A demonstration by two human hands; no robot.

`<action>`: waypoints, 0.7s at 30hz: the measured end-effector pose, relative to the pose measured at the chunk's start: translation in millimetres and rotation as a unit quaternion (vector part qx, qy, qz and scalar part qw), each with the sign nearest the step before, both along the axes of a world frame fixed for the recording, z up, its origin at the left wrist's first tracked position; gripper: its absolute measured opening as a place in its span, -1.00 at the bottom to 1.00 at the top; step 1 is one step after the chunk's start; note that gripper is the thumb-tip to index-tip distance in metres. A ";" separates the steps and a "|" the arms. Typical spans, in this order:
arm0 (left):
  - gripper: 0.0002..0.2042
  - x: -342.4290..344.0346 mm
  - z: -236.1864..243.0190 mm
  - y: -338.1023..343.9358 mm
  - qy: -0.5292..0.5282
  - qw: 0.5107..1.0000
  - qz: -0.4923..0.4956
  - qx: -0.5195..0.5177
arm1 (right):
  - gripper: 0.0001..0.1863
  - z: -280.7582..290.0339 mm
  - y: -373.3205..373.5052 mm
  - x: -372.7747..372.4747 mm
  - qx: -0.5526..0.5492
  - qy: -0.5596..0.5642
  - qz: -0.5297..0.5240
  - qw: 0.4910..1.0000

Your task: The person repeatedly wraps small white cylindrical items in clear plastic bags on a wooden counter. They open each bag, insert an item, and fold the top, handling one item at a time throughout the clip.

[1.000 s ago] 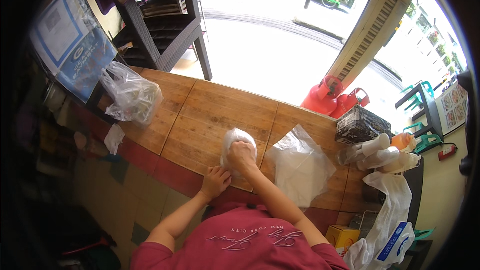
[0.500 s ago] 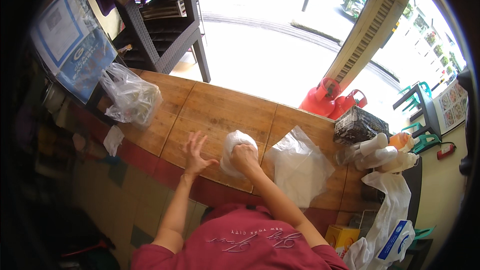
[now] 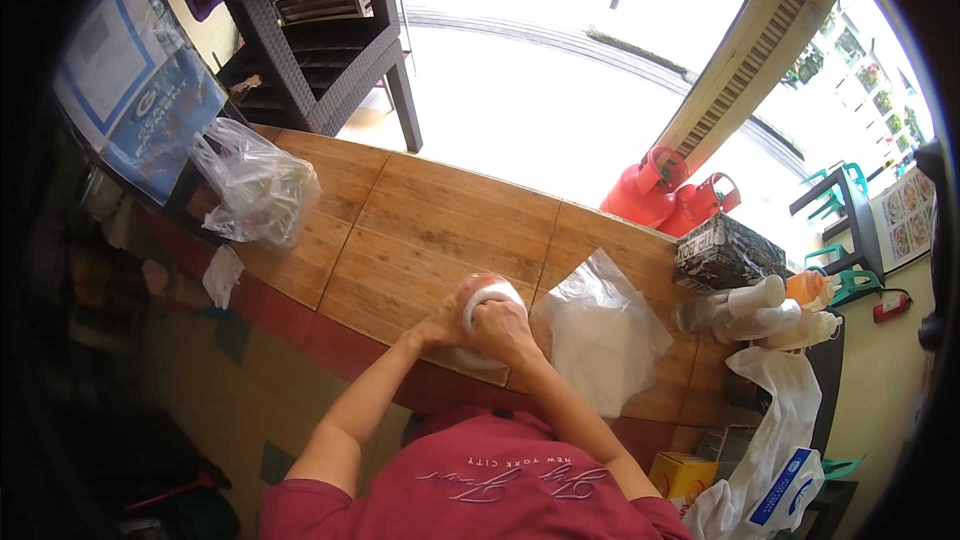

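Over the wooden tabletop, near its front edge, I have a soft white bundle (image 3: pixel 497 294), which looks like thin plastic or cloth; what it contains is hidden. My left hand (image 3: pixel 452 318) curves round its left and far side. Against its near right side, my right hand (image 3: pixel 502 328) is closed in a fist, knuckles up, gripping the material. Part of the white stuff shows below the hands at the table edge. Just to the right lies a flat, thin white plastic sheet or bag (image 3: pixel 605 335).
On the wooden table (image 3: pixel 440 210), a knotted see-through bag (image 3: pixel 262 185) sits far left. A patterned dark box (image 3: pixel 730 252) and several squeeze bottles (image 3: pixel 757 295) stand at the right. Red gas cylinders (image 3: pixel 642 192) are beyond the table, and a dark woven chair (image 3: pixel 340 80) stands behind it.
My left hand, spread open beside the bundle before, has moved right and closed round it. My right fist stays on the bundle. A motorcycle outside has moved right.
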State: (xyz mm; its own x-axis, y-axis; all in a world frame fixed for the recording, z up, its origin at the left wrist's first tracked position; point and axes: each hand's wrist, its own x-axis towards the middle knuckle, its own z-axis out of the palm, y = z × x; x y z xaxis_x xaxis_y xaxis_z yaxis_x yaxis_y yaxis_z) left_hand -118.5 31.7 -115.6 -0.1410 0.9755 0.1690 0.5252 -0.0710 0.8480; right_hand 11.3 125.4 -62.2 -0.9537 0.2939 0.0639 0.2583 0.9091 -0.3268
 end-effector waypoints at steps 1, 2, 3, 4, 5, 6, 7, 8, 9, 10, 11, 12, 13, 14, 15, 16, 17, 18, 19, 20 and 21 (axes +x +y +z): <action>0.11 -1.2 -0.5 -1.4 -0.024 1.000 -0.006 -0.014 | -0.79 1.5 -0.1 -0.5 -0.004 0.000 0.007 1.000; 0.12 -2.4 -0.5 -2.2 -0.048 0.998 -0.011 -0.027 | -0.79 2.9 -0.2 -0.3 -0.008 0.004 0.011 1.000; 0.13 -3.5 -0.3 -2.5 -0.072 0.996 -0.017 -0.039 | -0.79 4.3 -0.2 -0.4 -0.013 -0.005 0.015 1.000; 0.16 -4.4 0.0 -3.0 -0.073 0.995 -0.016 -0.060 | -0.79 5.6 -0.1 0.2 -0.024 -0.001 0.016 1.000; 0.18 -5.9 0.4 -3.0 -0.072 0.994 -0.017 -0.080 | -0.79 6.8 0.1 0.5 -0.037 -0.009 0.014 0.999; 0.20 -7.7 0.8 -2.7 -0.071 0.992 -0.019 -0.100 | -0.79 7.9 0.6 0.7 -0.051 -0.015 0.009 0.999; 0.21 -9.1 0.8 -2.7 -0.053 0.994 -0.024 -0.091 | -0.78 8.9 0.8 1.5 -0.053 -0.015 0.009 0.998; 0.22 -10.6 0.6 -2.7 -0.036 0.996 -0.029 -0.081 | -0.78 9.6 0.8 2.1 -0.056 -0.014 0.008 0.998; 0.23 -12.5 0.1 -2.6 -0.004 0.997 -0.035 -0.069 | -0.78 9.9 1.1 2.3 -0.059 -0.013 0.006 0.998; 0.23 -13.8 -0.9 -2.9 -0.015 0.997 -0.043 -0.057 | -0.79 9.9 1.0 2.7 -0.057 -0.012 0.005 0.998; 0.23 -15.0 -2.4 -3.2 -0.011 0.998 -0.050 -0.043 | -0.79 9.4 0.9 2.7 -0.053 -0.012 0.006 0.999; 0.22 -16.0 -4.3 -3.2 -0.002 0.998 -0.055 -0.016 | -0.79 8.6 0.8 2.7 -0.046 -0.005 0.008 0.999; 0.16 -15.9 -6.8 -3.2 0.023 0.999 -0.043 -0.014 | -0.80 7.5 0.5 2.4 -0.048 0.002 0.000 0.999; 0.10 -14.7 -9.8 -3.5 0.052 0.998 -0.028 -0.001 | -0.80 6.1 0.0 1.9 -0.048 0.015 -0.006 0.999; 0.04 -13.5 -13.0 -3.7 0.080 0.997 -0.012 0.012 | -0.80 4.7 -0.4 1.5 -0.049 0.028 -0.011 0.998; -0.03 -11.9 -16.7 -2.9 0.088 0.995 0.001 0.044 | -0.80 3.2 -0.5 1.4 -0.042 0.036 -0.014 0.998; -0.10 -9.8 -20.6 -1.6 0.096 0.992 0.014 0.076 | -0.81 1.7 -0.6 1.5 -0.035 0.044 -0.016 0.998; -0.16 -8.3 -24.5 -0.8 0.104 0.989 0.026 0.107 | -0.81 0.4 -0.6 1.5 -0.030 0.046 -0.019 0.998; -0.21 -6.7 -28.3 -0.4 0.118 0.986 0.035 0.108 | -0.81 -1.0 -0.2 1.7 -0.033 0.051 -0.018 0.998; -0.24 -5.3 -31.9 0.0 0.134 0.984 0.044 0.110 | -0.81 -2.2 0.8 1.8 -0.035 0.050 -0.017 0.998; -0.28 -4.4 -35.3 0.0 0.149 0.981 0.054 0.113 | -0.82 -3.5 2.0 2.0 -0.036 0.055 -0.014 0.998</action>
State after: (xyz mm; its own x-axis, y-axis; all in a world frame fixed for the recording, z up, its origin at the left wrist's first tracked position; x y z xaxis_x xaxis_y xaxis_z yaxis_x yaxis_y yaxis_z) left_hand -122.8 31.7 -150.8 -0.1531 0.8904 0.4287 0.7624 -0.1696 0.6245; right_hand 13.3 127.4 -65.7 -0.9334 0.3286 0.1443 0.2431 0.8747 -0.4193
